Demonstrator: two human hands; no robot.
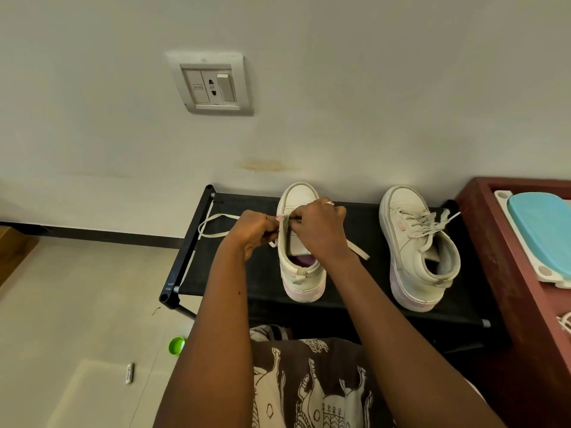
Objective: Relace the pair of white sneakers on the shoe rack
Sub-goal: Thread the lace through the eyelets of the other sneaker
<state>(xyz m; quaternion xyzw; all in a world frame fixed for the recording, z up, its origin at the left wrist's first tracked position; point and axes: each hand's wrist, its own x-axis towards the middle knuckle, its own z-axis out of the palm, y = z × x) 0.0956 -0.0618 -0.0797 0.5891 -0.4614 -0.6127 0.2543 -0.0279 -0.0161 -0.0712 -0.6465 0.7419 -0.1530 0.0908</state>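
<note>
Left hand point(255, 230): pinching the lace point(216, 225) at the left sneaker point(301, 273)
Right hand point(319, 231): gripping over the eyelets
Right sneaker point(417, 251): laced, apart on the shoe rack point(234, 273)

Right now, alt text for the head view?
Two hands, left hand and right hand, thread a lace into the left sneaker on a black shoe rack. The right sneaker, already laced, stands beside it.
</note>
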